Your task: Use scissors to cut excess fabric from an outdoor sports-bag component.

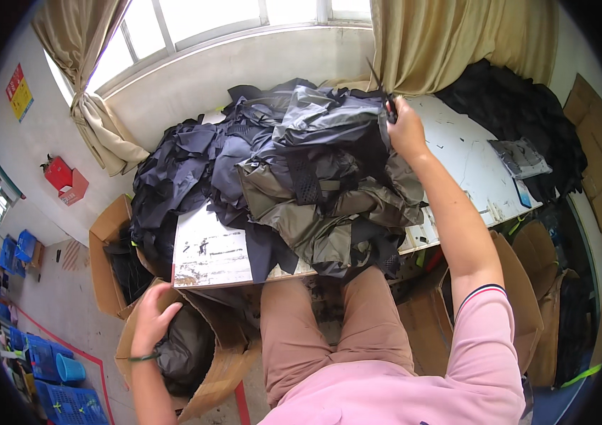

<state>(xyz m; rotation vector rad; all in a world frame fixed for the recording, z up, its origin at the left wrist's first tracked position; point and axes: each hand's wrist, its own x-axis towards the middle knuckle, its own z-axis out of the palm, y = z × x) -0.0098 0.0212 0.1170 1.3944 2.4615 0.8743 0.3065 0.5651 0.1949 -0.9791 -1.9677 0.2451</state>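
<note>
My right hand (406, 129) is raised over the far right side of a fabric heap and grips black-handled scissors (390, 108), their blades pointing up and away. Olive-grey shiny fabric (322, 237) lies at the front of the heap on the white table. Dark navy and black fabric pieces (194, 163) spread to the left, with lighter grey shiny cloth (322, 117) on top at the back. My left hand (153, 316) is low on the left, thumb apart from the fingers, at the edge of an open cardboard box (226, 372). Dark grey fabric (186, 350) sits inside that box.
Black cloth (510, 106) piles up at the table's far right, near a clear-wrapped packet (520, 157). More cardboard boxes (108, 258) stand left and right of my legs. A red wall box (65, 180) and blue crates (67, 400) are farther left. Curtains (457, 42) hang behind the table.
</note>
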